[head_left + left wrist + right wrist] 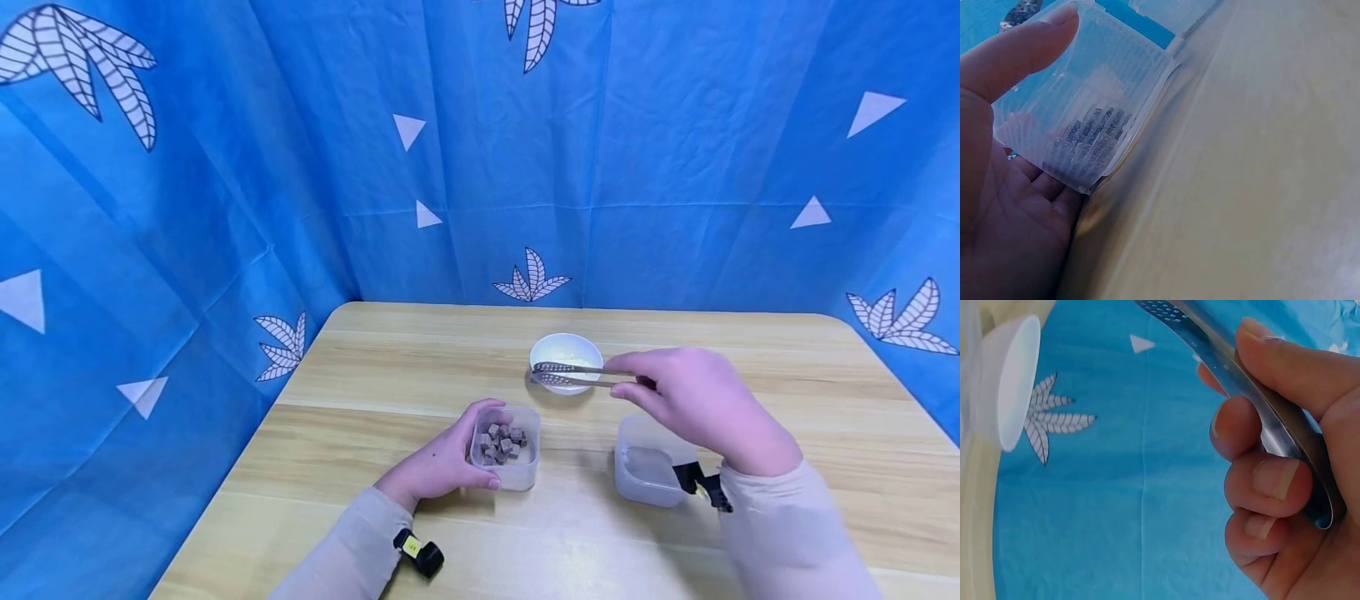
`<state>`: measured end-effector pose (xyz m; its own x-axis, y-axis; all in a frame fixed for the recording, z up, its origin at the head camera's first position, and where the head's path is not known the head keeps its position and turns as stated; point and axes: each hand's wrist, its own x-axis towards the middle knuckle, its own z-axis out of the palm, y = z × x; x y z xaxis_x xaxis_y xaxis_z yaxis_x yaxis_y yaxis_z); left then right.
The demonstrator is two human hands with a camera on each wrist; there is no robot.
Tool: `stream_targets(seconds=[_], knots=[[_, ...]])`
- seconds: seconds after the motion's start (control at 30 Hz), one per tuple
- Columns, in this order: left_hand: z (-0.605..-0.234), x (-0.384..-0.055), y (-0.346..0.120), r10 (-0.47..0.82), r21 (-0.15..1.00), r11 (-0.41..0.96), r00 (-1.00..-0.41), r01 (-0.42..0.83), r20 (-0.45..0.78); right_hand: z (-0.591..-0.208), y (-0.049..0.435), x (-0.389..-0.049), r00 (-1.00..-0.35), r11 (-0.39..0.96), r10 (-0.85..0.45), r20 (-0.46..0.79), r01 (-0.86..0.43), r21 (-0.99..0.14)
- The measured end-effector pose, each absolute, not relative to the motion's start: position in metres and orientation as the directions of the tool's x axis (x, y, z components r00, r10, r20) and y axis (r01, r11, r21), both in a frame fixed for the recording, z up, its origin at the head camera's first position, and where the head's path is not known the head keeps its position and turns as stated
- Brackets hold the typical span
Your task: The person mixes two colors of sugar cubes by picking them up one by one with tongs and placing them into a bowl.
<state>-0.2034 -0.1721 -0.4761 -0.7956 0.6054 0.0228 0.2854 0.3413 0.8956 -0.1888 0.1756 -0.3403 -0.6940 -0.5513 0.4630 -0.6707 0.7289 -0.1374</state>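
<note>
My left hand grips a clear plastic container from its left side, with the thumb along the near wall. Several small grey-brown cubes lie inside it; in the left wrist view they show blurred through the ribbed wall. In my right hand are metal tongs, held with curled fingers around the handle. The tongs' perforated tips point left, in front of or over a white bowl at the back. Nothing can be seen between the tips.
A second clear container stands on the wooden table, below the right forearm and partly hidden by the wrist strap. Blue patterned cloth hangs behind the table and along its left side.
</note>
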Motion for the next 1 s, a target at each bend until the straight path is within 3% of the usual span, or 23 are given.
stream_targets(seconds=[0.2, 0.47, 1.0], knots=[[-0.477, -0.204, -0.172, 0.601, 0.9, 0.338, -0.799, 0.276, 0.019, -0.34, 0.192, -0.194, -0.736, 0.775, -0.498, 0.46, -0.615, -0.146], [-0.48, -0.204, -0.172, 0.607, 0.899, 0.331, -0.794, 0.286, 0.029, -0.343, 0.204, -0.202, -0.833, 0.843, -0.427, 0.351, -0.507, -0.18], [-0.479, -0.205, -0.171, 0.621, 0.901, 0.307, -0.782, 0.305, 0.053, -0.345, 0.2, -0.202, -0.856, 0.852, -0.419, 0.304, -0.486, -0.196]])
